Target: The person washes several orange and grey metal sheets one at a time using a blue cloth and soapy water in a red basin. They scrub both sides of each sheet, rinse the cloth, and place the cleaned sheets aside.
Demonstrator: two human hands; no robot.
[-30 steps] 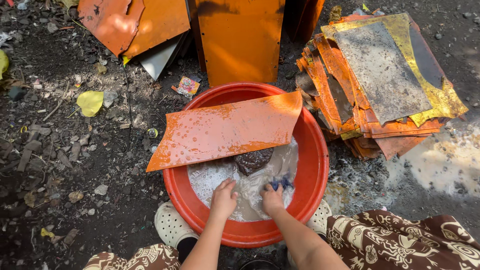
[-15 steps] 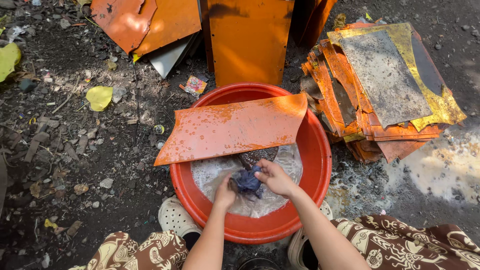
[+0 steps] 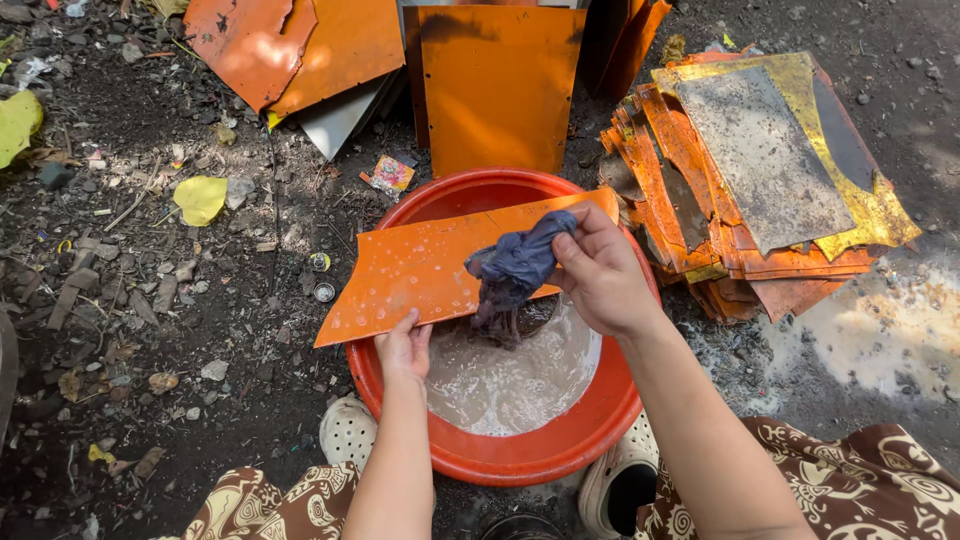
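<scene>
Dripping dark blue rag [image 3: 520, 268] bunched in right hand [image 3: 605, 275].

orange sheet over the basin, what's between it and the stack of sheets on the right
In the head view, the right hand holding a wet dark cloth sits between the orange sheet and the stack, above the red basin's rim.

1. Orange sheet [image 3: 440, 262]: flat, long, rectangular, wet, dotted with droplets and suds. Lies across the rim of the red basin [image 3: 520, 465], tilted, right end higher. Near edge gripped by the left hand [image 3: 403, 347].
2. Dark blue rag [image 3: 515, 272]: soaked, bunched, hanging in a limp twist. Pinched in the right hand [image 3: 603, 272], held against the sheet's right part, above the foamy grey water [image 3: 510, 380].
</scene>
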